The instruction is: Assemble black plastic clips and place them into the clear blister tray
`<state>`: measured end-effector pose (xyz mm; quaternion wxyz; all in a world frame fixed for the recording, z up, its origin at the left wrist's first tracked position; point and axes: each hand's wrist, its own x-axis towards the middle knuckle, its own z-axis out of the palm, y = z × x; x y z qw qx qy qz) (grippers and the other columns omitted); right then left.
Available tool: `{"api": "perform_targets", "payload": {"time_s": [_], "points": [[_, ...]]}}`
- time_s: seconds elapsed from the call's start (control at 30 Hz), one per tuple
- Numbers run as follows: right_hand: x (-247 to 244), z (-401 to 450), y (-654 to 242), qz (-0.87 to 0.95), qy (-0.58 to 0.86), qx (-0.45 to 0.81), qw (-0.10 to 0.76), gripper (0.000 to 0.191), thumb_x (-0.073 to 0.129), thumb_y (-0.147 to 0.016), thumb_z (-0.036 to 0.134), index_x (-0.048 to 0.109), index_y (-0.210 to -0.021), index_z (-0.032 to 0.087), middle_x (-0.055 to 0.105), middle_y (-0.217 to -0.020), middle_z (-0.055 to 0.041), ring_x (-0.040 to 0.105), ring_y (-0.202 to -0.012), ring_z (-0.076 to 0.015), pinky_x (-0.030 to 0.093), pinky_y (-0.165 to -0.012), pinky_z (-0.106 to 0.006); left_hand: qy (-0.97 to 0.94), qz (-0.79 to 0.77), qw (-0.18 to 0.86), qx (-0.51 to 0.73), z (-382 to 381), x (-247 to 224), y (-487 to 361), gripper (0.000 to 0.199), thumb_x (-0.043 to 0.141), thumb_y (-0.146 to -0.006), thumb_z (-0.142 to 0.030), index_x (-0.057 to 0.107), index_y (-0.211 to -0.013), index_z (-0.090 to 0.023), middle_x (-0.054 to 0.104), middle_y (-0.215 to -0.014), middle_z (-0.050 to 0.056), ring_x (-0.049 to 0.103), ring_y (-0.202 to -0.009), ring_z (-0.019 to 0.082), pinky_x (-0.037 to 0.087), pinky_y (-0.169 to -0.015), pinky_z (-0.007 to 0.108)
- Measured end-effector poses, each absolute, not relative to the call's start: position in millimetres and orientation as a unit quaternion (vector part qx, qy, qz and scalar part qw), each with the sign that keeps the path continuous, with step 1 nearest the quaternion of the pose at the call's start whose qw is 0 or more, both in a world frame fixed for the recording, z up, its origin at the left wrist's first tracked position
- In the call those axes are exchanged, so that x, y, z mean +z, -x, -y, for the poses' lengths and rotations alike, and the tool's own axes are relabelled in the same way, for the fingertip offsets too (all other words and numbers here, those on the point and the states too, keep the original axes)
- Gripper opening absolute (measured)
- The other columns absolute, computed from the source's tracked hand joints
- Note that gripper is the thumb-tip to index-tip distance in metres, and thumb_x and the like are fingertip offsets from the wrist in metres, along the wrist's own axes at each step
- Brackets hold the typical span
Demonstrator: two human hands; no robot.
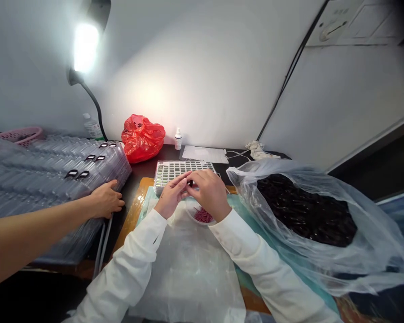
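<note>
Nearest us, we find a whitish translucent plastic sheet (191, 269) spread flat. At its far end stands a round whitish bowl (193, 217) of thin pink sticks (203, 216), partly hidden by our right hand (209, 190). Our hands are together above the bowl: the right hand pinches a small black piece (190, 183); the fingertips of our left hand (171, 196) meet it, though we cannot tell whether they also grip. To the right lies an open clear plastic bag (245, 188) of glossy black pieces (306, 211). To the left, a co-worker's hand (106, 199) touches stacked clear plastic trays (97, 177). Just beyond our hands we note a pale tray of dark rectangular cells (175, 169); farther back on the black bench (142, 172), a red plastic bag (142, 139) and a small white bottle (178, 139).
</note>
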<state>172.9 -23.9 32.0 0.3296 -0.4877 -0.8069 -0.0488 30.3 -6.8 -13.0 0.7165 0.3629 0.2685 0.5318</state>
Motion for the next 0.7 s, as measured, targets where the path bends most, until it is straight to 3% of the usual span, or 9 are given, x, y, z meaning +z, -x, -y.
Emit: {"api": "perform_targets", "payload": {"time_s": [0.07, 0.23, 0.53, 0.7], "points": [[31, 22, -175, 0.800, 0.482, -0.017, 0.357, 0.010, 0.065, -0.089, 0.027, 0.064, -0.098, 0.023, 0.069, -0.096, -0.0016, 0.056, -0.092, -0.0207, 0.041, -0.081, -0.032, -0.343, -0.257, 0.729, 0.533, 7, -12, -31, 0.040, 0.076, -0.078, -0.037, 0.070, -0.114, -0.018, 0.069, -0.113, 0.010, 0.068, -0.094, 0.019, 0.056, -0.075, 0.024], [35, 19, -179, 0.788, 0.482, 0.048, 0.380, 0.043, 0.075, -0.080, 0.024, 0.056, -0.118, 0.024, 0.068, -0.097, -0.0017, 0.057, -0.094, -0.0219, 0.043, -0.082, -0.033, -0.324, -0.239, 0.739, 0.539, 4, -13, -31, 0.034, 0.070, -0.084, -0.038, 0.070, -0.111, -0.017, 0.070, -0.111, 0.010, 0.069, -0.097, 0.021, 0.055, -0.087, 0.030], [39, 19, -180, 0.807, 0.478, 0.071, 0.340, 0.051, 0.070, -0.079, 0.010, 0.053, -0.125, 0.024, 0.066, -0.100, -0.0039, 0.056, -0.095, -0.0224, 0.045, -0.084, -0.036, -0.298, -0.214, 0.754, 0.545, 5, -9, -31, 0.029, 0.067, -0.086, -0.025, 0.066, -0.114, -0.019, 0.068, -0.108, 0.007, 0.067, -0.091, 0.014, 0.053, -0.080, 0.023], [52, 11, -188, 0.870, 0.407, 0.014, 0.279, 0.060, 0.066, -0.078, 0.003, 0.050, -0.132, 0.024, 0.066, -0.097, -0.0045, 0.054, -0.092, -0.0237, 0.045, -0.086, -0.039, -0.322, -0.231, 0.785, 0.476, 4, -9, -26, 0.037, 0.064, -0.087, -0.040, 0.066, -0.114, -0.015, 0.068, -0.098, 0.010, 0.066, -0.079, 0.015, 0.054, -0.072, 0.026]]}}
